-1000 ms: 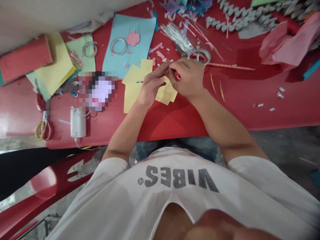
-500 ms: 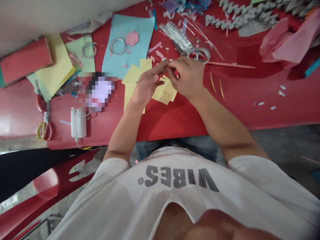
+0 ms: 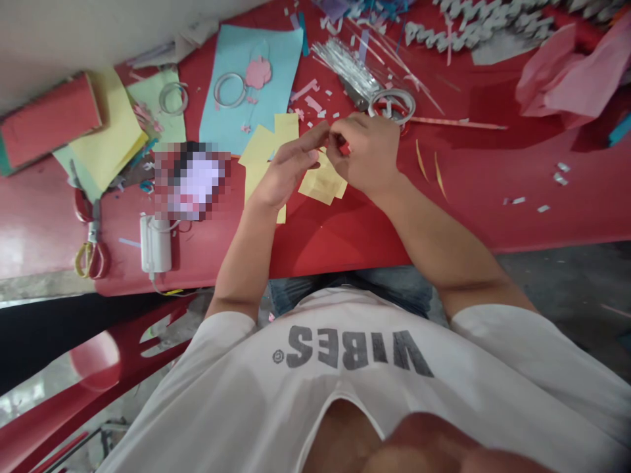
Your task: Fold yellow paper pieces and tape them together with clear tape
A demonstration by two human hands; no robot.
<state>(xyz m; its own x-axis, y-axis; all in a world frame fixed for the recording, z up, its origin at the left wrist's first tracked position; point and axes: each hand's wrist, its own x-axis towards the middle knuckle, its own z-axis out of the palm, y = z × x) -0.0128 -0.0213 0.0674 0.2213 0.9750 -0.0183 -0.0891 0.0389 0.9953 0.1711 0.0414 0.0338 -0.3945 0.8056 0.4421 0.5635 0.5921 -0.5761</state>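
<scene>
Both my hands meet over the table, fingertips nearly touching. My left hand (image 3: 290, 167) has its index finger extended and its thumb against the other fingers. Opposite it, my right hand (image 3: 367, 151) is closed in a pinch, thumb to curled fingers. Anything between the fingertips is too small or hidden to name. Beneath the hands lie small yellow paper pieces (image 3: 323, 184), and a longer yellow strip (image 3: 259, 180) passes under my left wrist. Just beyond my right hand are a tape roll (image 3: 413, 105) and a bundle of silvery strips (image 3: 352, 69).
A blue sheet (image 3: 210, 125) carries a metallic ring (image 3: 215, 92) and a pink paper flower (image 3: 259, 72). To the left are scissors (image 3: 93, 230), a white power bank (image 3: 155, 246), a blurred phone (image 3: 200, 180) and a red box (image 3: 52, 125). Pink crumpled paper (image 3: 572, 82) lies at right.
My fingertips have shifted slightly, and the right hand's fingers look more curled. The view has moved a little; the objects on the table lie as before.
</scene>
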